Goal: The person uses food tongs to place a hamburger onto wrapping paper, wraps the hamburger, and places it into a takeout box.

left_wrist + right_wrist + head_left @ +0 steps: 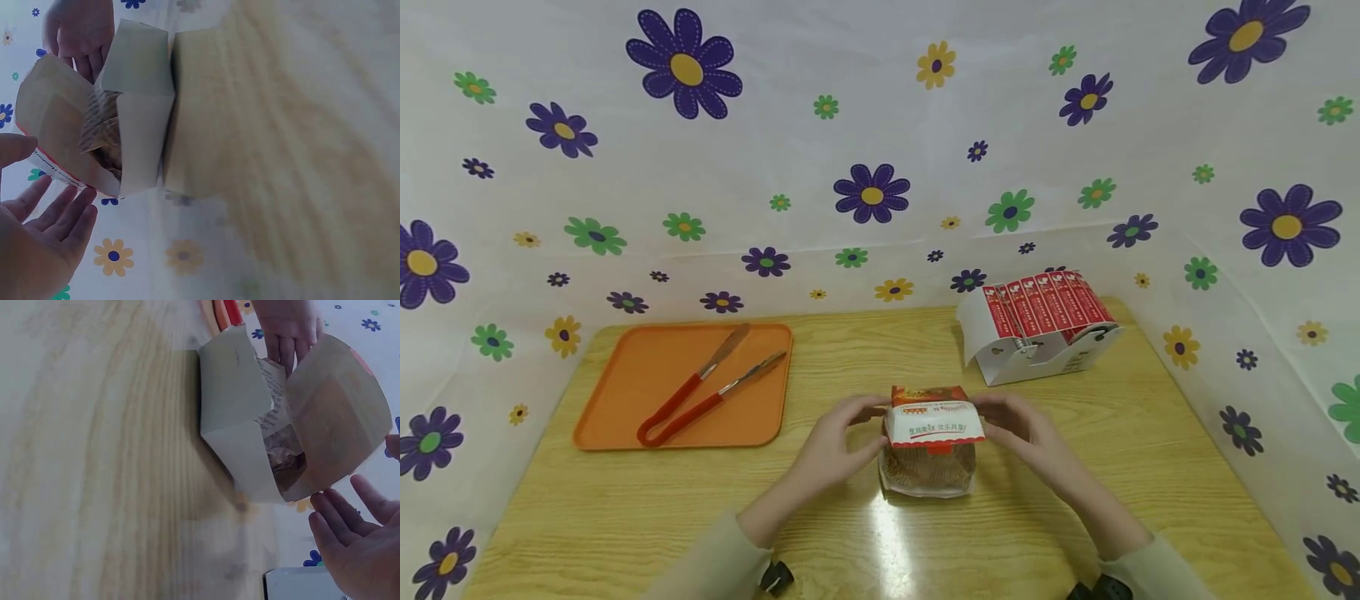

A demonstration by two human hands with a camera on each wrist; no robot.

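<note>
A small paper takeaway food box [928, 471] stands on the table in front of me, its red-and-white printed lid [936, 421] tilted partly open. Through the gap, both wrist views show crumpled printed wrapping paper [103, 128] inside; its contents are hidden. My left hand [842, 437] touches the lid's left side, thumb toward the front and fairly straight fingers farther back. On the opposite side, my right hand [1022, 425] touches the lid with extended fingertips. In the right wrist view, the lid's brownish inner face [340, 419] stands away from the pale box wall [234, 394].
An orange tray [617, 383] lies at the left, with red-handled tongs [681, 425] spread open on it. At the back right stands a white open-topped carton [1037, 362] of several slim red-and-white items [1045, 304]. Flower-printed cloth [880, 125] encloses the wooden table [1037, 533].
</note>
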